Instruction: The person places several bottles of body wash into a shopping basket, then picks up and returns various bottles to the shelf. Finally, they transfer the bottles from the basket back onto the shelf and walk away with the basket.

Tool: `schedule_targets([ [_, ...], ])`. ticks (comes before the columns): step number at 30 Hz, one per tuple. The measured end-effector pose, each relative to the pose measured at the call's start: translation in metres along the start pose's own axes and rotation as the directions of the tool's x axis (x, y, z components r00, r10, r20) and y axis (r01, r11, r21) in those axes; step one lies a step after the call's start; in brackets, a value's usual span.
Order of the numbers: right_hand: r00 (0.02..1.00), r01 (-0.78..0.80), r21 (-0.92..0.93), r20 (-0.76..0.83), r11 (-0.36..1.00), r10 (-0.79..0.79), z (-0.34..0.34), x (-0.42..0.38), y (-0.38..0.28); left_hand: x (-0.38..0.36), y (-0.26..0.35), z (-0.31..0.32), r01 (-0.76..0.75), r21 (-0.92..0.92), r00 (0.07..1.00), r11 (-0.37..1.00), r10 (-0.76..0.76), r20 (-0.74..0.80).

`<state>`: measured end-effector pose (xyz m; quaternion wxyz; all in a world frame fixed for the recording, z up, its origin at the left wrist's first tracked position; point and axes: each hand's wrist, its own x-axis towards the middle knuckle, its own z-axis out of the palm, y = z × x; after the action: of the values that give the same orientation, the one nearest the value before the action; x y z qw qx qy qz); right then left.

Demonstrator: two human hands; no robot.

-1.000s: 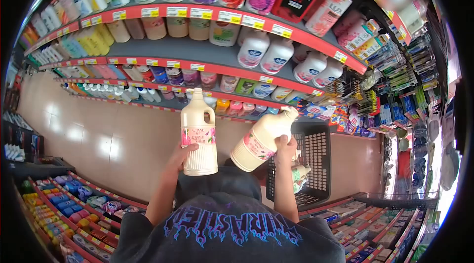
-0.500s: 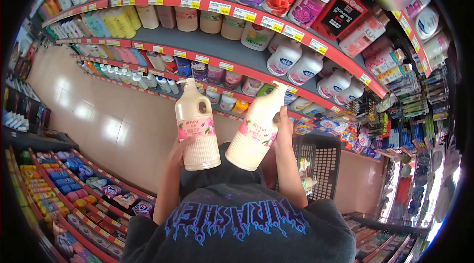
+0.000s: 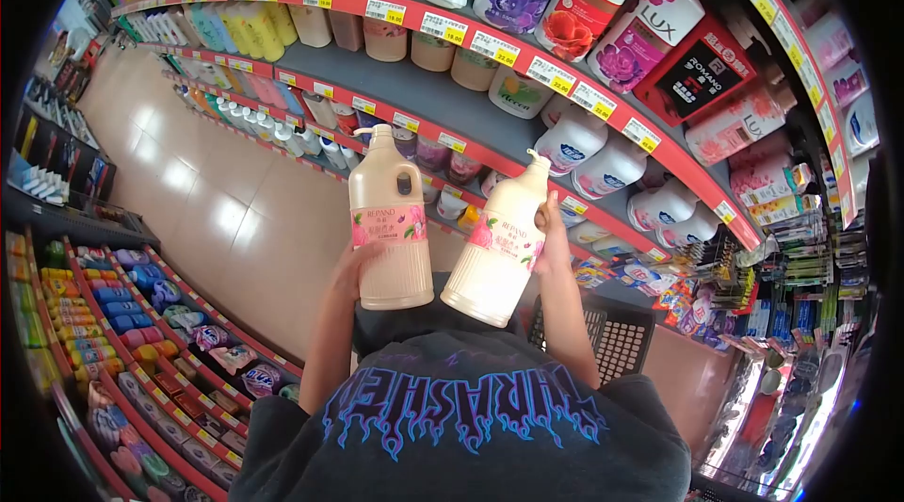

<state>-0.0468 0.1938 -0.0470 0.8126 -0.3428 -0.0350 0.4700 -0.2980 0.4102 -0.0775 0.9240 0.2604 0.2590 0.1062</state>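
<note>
Two large pump bottles stand side by side in front of my chest, their pink floral REPAND labels facing me. The tan bottle [image 3: 391, 267] is gripped by my left hand [image 3: 350, 274] at its lower left side, with most of the fingers hidden behind it. Its handle loop is free. My right hand [image 3: 552, 234] is closed around the handle side of the paler cream bottle [image 3: 492, 262], which tilts to the right. A narrow gap separates the two bottles.
Red-edged shelves [image 3: 377, 88] of body wash and shampoo curve ahead, close beyond the bottles. A dark shopping basket [image 3: 624, 337] is at my right below the forearm. Lower shelves [image 3: 179, 351] of packaged goods lie to the left, past the tiled floor [image 3: 226, 219].
Both bottles, still held, have shifted slightly right and up in the view. The shelves also sit differently as my head turned a little. The basket's contents are now hidden behind my right arm.
</note>
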Motion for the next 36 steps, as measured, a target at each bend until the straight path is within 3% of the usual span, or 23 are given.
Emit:
schedule_targets([
  [3, 0.956, 0.013, -0.116, -0.291, 0.993, -0.047, 0.021, 0.004, -0.001, 0.013, 0.000, 0.004, -0.020, 0.007, 1.000, 1.000, 0.020, 0.006],
  [9, 0.930, 0.024, -0.137, -0.361, 0.990, -0.072, 0.031, 0.020, -0.001, 0.030, 0.015, 0.010, 0.007, -0.009, 0.998, 1.000, -0.007, 0.054],
  [12, 0.868, 0.050, -0.125, -0.485, 0.991, -0.105, 0.087, 0.025, 0.000, 0.043, 0.027, 0.000, 0.034, -0.017, 0.997, 0.999, -0.033, 0.067],
  [15, 0.908, 0.035, -0.106, -0.412, 0.994, -0.076, 0.085, 0.040, 0.011, 0.059, 0.046, -0.011, 0.112, -0.044, 0.993, 0.993, -0.110, 0.039],
  [17, 0.993, 0.027, -0.042, -0.117, 0.999, -0.032, 0.034, 0.061, 0.025, 0.063, 0.069, -0.010, 0.172, -0.040, 0.983, 0.984, -0.169, 0.078],
  [18, 0.999, 0.021, -0.012, 0.038, 1.000, -0.020, 0.045, 0.068, 0.024, 0.068, 0.079, -0.014, 0.182, -0.026, 0.980, 0.983, -0.179, 0.091],
  [22, 0.919, 0.103, -0.126, -0.367, 0.987, -0.143, 0.118, 0.087, 0.039, 0.085, 0.131, -0.021, 0.226, 0.005, 0.964, 0.974, -0.224, 0.141],
  [25, 0.935, 0.114, -0.112, -0.324, 0.987, -0.145, 0.108, 0.106, 0.053, 0.100, 0.163, -0.027, 0.292, -0.022, 0.943, 0.956, -0.284, 0.175],
  [29, 0.864, 0.231, -0.079, -0.441, 0.970, -0.242, 0.131, 0.117, 0.071, 0.134, 0.194, -0.040, 0.340, 0.044, 0.920, 0.939, -0.342, 0.190],
  [32, 0.783, 0.296, -0.049, -0.559, 0.954, -0.272, 0.137, 0.123, 0.084, 0.154, 0.217, -0.041, 0.356, 0.091, 0.924, 0.930, -0.365, 0.112],
  [35, 0.739, 0.330, -0.065, -0.603, 0.942, -0.300, 0.147, 0.116, 0.088, 0.178, 0.231, -0.046, 0.283, 0.223, 0.953, 0.933, -0.300, 0.044],
  [36, 0.737, 0.330, -0.105, -0.593, 0.938, -0.325, 0.146, 0.113, 0.089, 0.188, 0.235, -0.048, 0.203, 0.354, 0.971, 0.913, -0.235, 0.049],
])
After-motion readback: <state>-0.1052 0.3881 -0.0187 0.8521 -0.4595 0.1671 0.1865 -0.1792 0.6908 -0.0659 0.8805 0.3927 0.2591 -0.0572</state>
